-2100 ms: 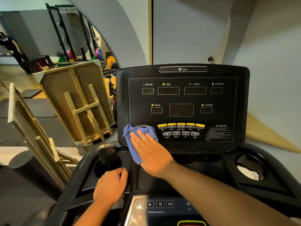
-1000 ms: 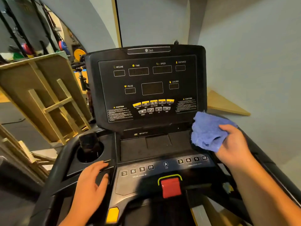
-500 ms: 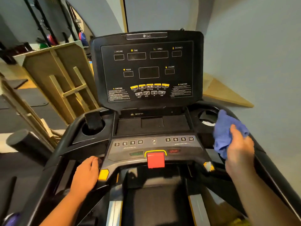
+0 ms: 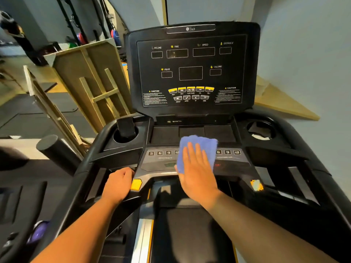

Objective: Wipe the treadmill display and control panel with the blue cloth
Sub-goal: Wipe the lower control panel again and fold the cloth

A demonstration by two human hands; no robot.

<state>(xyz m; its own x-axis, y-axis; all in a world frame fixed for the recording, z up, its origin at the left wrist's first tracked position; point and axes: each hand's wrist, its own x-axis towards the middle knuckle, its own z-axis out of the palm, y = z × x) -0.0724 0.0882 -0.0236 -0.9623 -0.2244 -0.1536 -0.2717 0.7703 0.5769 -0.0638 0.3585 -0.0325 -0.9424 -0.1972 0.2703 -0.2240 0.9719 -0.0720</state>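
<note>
Right hand [image 4: 199, 177] flat, fingers straight, pressing blue cloth [image 4: 197, 149] onto control panel [image 4: 237, 162]

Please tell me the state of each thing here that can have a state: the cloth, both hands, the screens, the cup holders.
blue cloth: spread flat on the control panel, under the right hand.
right hand: fingers straight, pressing the cloth.
left hand: gripping the handrail.
display: windows dark.
left cup holder: holds a dark object.
right cup holder: something pale at its bottom.
</note>
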